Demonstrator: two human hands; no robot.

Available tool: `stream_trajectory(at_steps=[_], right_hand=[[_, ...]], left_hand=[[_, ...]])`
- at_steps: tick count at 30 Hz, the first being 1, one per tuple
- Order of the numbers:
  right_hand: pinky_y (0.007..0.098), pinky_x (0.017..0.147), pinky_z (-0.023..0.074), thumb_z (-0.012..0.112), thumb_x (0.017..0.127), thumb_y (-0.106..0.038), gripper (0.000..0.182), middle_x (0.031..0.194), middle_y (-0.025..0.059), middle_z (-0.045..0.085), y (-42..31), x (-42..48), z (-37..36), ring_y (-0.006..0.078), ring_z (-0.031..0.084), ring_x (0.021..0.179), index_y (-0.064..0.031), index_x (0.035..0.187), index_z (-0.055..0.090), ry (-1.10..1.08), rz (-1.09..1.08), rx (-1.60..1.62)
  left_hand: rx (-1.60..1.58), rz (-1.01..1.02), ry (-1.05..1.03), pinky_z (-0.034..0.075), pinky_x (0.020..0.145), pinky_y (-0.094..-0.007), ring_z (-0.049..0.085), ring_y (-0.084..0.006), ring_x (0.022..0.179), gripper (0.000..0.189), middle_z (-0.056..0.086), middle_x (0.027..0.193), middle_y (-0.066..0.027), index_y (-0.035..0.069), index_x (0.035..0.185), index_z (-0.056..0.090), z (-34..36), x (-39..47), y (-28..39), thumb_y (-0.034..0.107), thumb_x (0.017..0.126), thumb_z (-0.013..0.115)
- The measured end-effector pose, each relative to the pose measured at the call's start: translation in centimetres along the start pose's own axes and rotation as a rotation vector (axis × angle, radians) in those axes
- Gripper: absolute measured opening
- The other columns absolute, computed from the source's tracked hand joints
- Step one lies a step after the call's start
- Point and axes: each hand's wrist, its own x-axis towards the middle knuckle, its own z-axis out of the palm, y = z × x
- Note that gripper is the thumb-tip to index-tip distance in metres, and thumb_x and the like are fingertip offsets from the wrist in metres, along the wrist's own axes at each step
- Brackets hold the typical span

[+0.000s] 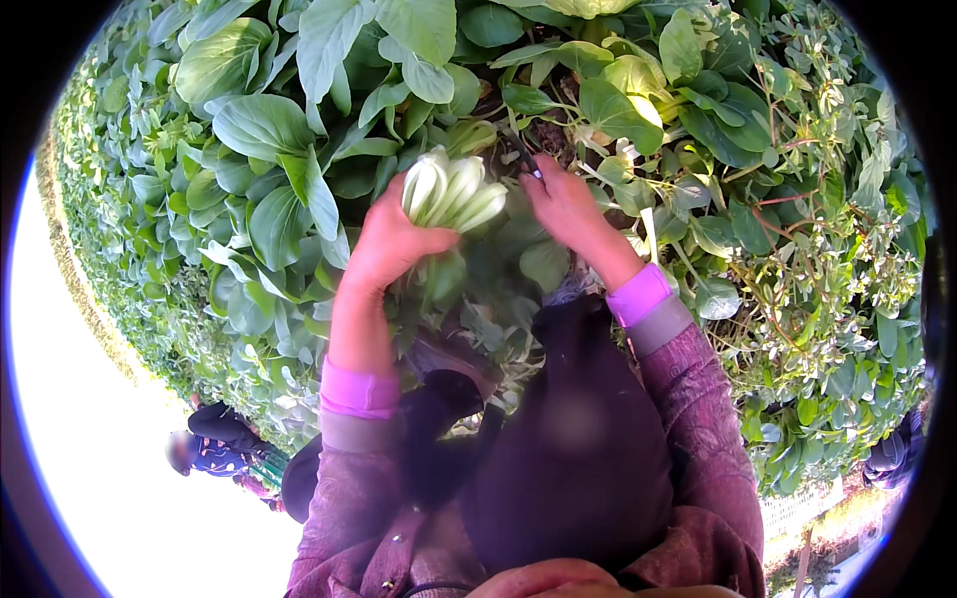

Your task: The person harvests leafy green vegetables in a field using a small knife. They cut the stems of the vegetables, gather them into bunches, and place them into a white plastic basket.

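Observation:
My left hand (pixel 395 241) grips several heads of bok choy (pixel 452 193) in a bundle. Their pale stem bases point up and away from me, while the green leaves hang below my thumb, partly blurred. In my right hand (pixel 568 205) is a small knife (pixel 519 146), its dark blade slanting up and left toward the ground. Just beyond the blade tip a bok choy base (pixel 472 136) shows low among the leaves. My fingers hide most of the knife's handle.
Leafy bok choy plants (pixel 262 127) crowd the left and far side. Flowering weeds (pixel 837 269) grow thick on the right. My dark-trousered knee (pixel 576 448) rises below my hands. Another person (pixel 224 441) is at the lower left, and dark clothing (pixel 890 452) shows at the right rim.

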Motion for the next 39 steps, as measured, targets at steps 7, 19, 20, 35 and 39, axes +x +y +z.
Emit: stream_trajectory(at_steps=[7,19,20,35,39], right_hand=[[0.0521,0.072,0.0466,0.051,0.090,-0.021,0.028,0.081,0.0313,0.060,0.3,1.5,0.6,0.0480,0.058,0.081,0.0052,0.099,0.049,-0.059,0.071,-0.058],[0.0486,0.078,0.0468,0.048,0.089,-0.022,0.029,0.094,0.0274,0.061,1.3,5.0,1.6,0.0435,0.058,0.090,0.0041,0.102,0.052,-0.299,-0.072,-0.399],[0.0478,0.078,0.0468,0.048,0.090,-0.023,0.030,0.095,0.0268,0.061,0.8,5.0,1.6,0.0426,0.058,0.091,0.0038,0.104,0.052,-0.352,-0.070,-0.458],[0.0518,0.071,0.0462,0.050,0.091,-0.023,0.025,0.081,0.0279,0.061,0.7,4.3,1.1,0.0449,0.060,0.079,0.0012,0.098,0.049,-0.059,-0.145,-0.275],[0.0500,0.072,0.0474,0.049,0.091,-0.026,0.028,0.081,0.0274,0.061,0.3,5.8,0.6,0.0446,0.060,0.080,-0.0003,0.103,0.050,-0.195,-0.095,-0.313]], left_hand=[[-0.307,-0.092,-0.055,0.045,0.090,-0.0292,0.056,-0.0168,0.105,0.078,0.058,0.117,-0.0065,0.000,0.132,0.043,-0.9,-0.3,-1.5,-0.006,0.060,0.073],[-0.364,-0.166,-0.029,0.047,0.087,-0.0293,0.060,-0.0185,0.098,0.070,0.061,0.111,-0.0077,-0.001,0.125,0.049,-1.5,-0.3,-2.3,-0.005,0.060,0.073],[-0.383,-0.160,-0.022,0.047,0.087,-0.0292,0.060,-0.0185,0.097,0.069,0.062,0.111,-0.0078,-0.001,0.125,0.050,-1.7,-0.3,-2.3,-0.004,0.060,0.073],[-0.390,-0.086,-0.016,0.043,0.094,-0.0298,0.057,-0.0189,0.105,0.072,0.060,0.114,-0.0080,-0.001,0.128,0.047,-2.9,0.7,-3.8,-0.001,0.061,0.072],[-0.371,-0.162,-0.054,0.041,0.096,-0.0295,0.056,-0.0188,0.107,0.071,0.060,0.116,-0.0080,-0.002,0.128,0.048,-2.9,0.7,-3.3,0.000,0.061,0.072]])
